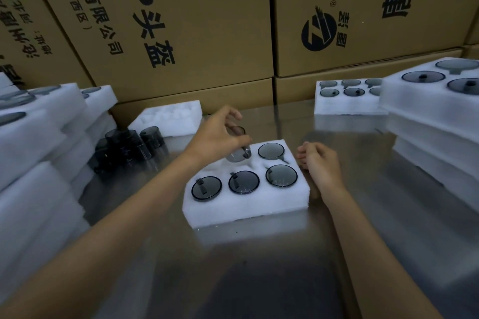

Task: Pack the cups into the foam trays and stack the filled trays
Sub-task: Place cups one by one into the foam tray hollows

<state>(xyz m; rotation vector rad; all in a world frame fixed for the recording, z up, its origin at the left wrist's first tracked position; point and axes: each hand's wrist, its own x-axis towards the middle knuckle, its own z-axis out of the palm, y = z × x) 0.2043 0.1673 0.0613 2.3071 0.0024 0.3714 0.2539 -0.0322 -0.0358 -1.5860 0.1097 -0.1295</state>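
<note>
right hand (320,160) loosely curled, left hand (219,134) gripping cup (239,149)

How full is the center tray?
Not full. The foam tray has four cups seated; the left hand is lowering a fifth cup into the back-middle slot; the back-left slot looks empty.

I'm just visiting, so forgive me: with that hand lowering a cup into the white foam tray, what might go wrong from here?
The cup in the left hand looks tilted over its back-middle pocket, so it could catch on the foam tray edge instead of seating. The right hand rests beside the tray without clearly gripping it, so the light foam might shift. The loose cups near the left forearm could be knocked over.
</note>
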